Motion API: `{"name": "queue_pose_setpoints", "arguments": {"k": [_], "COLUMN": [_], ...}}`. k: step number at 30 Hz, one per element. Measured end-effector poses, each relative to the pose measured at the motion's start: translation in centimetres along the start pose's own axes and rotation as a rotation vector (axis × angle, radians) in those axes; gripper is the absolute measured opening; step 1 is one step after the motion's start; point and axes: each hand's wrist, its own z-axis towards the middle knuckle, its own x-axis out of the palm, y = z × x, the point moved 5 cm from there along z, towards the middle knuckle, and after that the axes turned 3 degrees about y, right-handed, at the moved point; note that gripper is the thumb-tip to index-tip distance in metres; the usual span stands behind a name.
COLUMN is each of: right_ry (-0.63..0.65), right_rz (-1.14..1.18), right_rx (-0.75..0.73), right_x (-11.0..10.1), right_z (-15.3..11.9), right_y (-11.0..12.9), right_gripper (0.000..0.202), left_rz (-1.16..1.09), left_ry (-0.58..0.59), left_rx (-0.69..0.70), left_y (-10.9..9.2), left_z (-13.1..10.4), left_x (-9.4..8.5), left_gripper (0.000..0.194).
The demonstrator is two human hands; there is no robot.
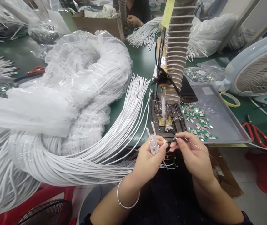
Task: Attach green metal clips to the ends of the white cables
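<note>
My left hand (148, 161) is closed around a small bunch of white cables (154, 143) whose cut ends point up. Between its thumb and forefinger a cable end with a bit of yellow shows. Close by on the right, my right hand (195, 156) pinches a small green circuit board (173, 140), and a thin silvery wire (204, 149) runs across its fingers and trails down. The fingertips of both hands almost meet in front of the soldering iron (163, 104), which hangs tip down over a dark metal stand (158, 135).
A thick bundle of white cables (77, 162) and plastic wrap (88, 68) cover the left. A ribbed hose (177, 53) hangs above the iron. Rightward are a grey tray (229, 125) with green boards (199, 125), yellow tape (230, 99), red-handled pliers (256, 134) and a fan (260, 68). Another person's hand (133, 22) shows behind.
</note>
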Motion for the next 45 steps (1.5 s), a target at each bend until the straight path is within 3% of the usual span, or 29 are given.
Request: {"name": "queue_pose_setpoints", "arguments": {"k": [18,29,45], "right_ry": [-0.054,-0.055,-0.035], "right_rz": [-0.095,-0.131,-0.098], "right_rx": [-0.072,-0.065,-0.048], "right_x": [1.2,1.2,1.2], "right_z": [0.2,0.1,0.0], "right_y": [0.3,-0.2,-0.4], "right_gripper": [0.005,0.005,0.008], "left_rz": [-0.152,-0.133,-0.08], "left_ry": [-0.009,-0.04,-0.038], "left_rx": [0.028,-0.035,-0.019], "left_y": [-0.6,-0.9,-0.7], "left_z": [0.1,0.0,0.1], "left_x": [0.7,0.7,0.5], "left_gripper": [0.022,0.024,0.019]}}
